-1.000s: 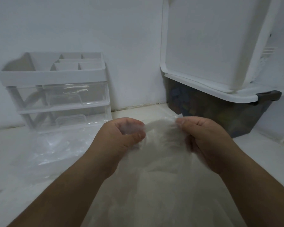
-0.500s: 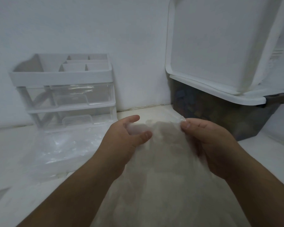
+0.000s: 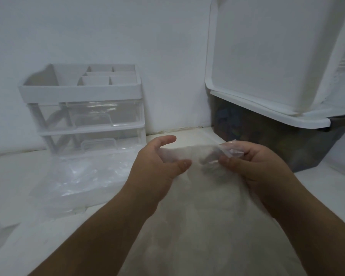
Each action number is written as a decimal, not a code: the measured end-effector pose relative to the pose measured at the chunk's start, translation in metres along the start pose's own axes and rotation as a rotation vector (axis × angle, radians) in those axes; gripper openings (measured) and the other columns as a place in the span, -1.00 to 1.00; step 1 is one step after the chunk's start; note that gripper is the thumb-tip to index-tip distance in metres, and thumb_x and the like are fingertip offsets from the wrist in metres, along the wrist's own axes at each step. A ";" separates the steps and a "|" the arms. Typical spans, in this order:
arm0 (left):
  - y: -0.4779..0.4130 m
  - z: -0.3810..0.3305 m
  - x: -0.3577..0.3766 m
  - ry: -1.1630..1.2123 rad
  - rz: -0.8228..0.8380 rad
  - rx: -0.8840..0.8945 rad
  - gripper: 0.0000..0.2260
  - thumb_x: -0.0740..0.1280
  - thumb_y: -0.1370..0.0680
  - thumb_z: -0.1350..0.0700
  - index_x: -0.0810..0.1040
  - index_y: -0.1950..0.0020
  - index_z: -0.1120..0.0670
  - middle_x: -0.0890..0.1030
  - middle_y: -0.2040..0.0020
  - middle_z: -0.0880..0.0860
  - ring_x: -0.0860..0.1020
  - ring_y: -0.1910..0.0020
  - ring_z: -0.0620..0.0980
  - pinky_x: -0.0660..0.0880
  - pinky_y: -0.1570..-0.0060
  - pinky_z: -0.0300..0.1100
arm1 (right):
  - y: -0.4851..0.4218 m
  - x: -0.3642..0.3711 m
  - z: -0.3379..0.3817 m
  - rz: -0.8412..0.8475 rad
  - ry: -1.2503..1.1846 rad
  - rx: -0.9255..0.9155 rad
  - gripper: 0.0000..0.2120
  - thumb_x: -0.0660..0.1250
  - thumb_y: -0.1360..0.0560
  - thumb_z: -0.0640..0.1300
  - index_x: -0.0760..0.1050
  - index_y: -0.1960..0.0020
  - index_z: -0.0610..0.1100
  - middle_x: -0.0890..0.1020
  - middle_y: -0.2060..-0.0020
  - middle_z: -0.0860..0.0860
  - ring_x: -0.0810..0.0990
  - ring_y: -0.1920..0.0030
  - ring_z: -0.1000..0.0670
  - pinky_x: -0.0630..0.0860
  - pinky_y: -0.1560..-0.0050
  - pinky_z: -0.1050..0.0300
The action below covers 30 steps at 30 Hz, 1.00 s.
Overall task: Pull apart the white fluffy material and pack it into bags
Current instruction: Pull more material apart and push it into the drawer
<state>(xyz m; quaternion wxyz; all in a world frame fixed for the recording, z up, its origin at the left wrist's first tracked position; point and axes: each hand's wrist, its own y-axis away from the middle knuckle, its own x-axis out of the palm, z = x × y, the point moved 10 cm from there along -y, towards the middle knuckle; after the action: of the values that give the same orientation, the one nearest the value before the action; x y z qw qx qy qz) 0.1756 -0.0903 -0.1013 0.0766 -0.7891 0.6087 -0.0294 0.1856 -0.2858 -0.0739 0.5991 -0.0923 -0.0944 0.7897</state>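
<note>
Nearest, between the forearms, the white fluffy material [image 3: 203,226] rises as a soft, hazy mound to both hands. At its top edge the left hand [image 3: 157,168] spreads thumb and forefinger apart around the fluff, while the right hand [image 3: 255,168] pinches a crinkled clear bag [image 3: 230,151]. Farther left on the pale worktop [image 3: 18,186], a glossy heap of clear film [image 3: 78,176] lies before a boxy white organiser [image 3: 84,108] with transparent drawers; far right stands a dark bin [image 3: 267,140], its white lid [image 3: 267,56] tilted up.

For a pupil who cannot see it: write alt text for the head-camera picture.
A right hand pinches the top of a clear bag of white fluff; the left hand touches it, fingers apart. A drawer organiser stands behind.
</note>
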 end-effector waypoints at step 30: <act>0.001 -0.035 -0.003 0.093 0.186 0.126 -0.52 0.49 -0.28 0.26 0.65 -0.13 -0.14 0.57 0.02 0.18 0.54 0.18 0.11 0.57 -0.09 0.17 | 0.011 0.007 -0.021 0.132 0.159 0.311 -0.77 0.57 -0.24 -0.23 0.71 0.11 -0.22 0.72 0.19 -0.21 0.71 0.25 -0.14 0.66 0.20 0.03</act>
<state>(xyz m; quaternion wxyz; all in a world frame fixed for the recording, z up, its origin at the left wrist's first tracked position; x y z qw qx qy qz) 0.1688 -0.0911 -0.0667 0.0999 -0.7206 0.6793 -0.0969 0.1788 -0.2814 -0.0976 0.5586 -0.0668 0.0829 0.8226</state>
